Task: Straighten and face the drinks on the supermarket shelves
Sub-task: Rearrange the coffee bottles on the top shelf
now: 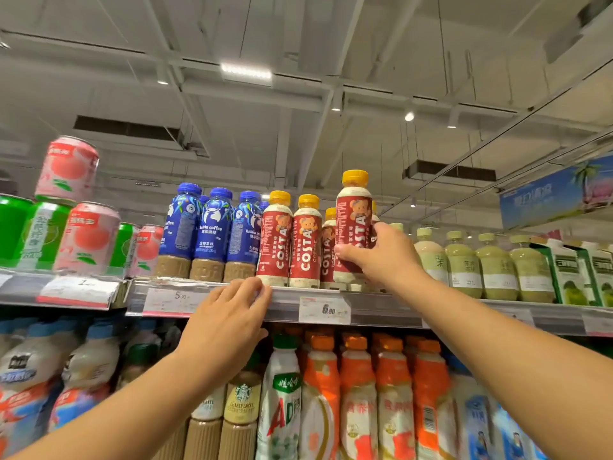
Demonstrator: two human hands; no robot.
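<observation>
On the top shelf [381, 305] stands a row of red Costa coffee bottles [291, 242] with yellow caps. My right hand [383, 257] grips the lower part of one Costa bottle [353, 210] and holds it raised above its neighbours, label facing me. My left hand [229, 313] rests with spread fingers on the shelf's front rail, just below the leftmost Costa bottle, holding nothing. Blue Luckin coffee bottles [212, 227] stand to the left of the Costa row.
Pink and green cans [79, 227] are stacked at the far left. Pale green tea bottles [464, 263] and cartons [570, 270] fill the shelf's right side. Price tags [325, 309] hang on the rail. Orange-capped bottles [358, 393] and Starbucks bottles [240, 410] crowd the shelf below.
</observation>
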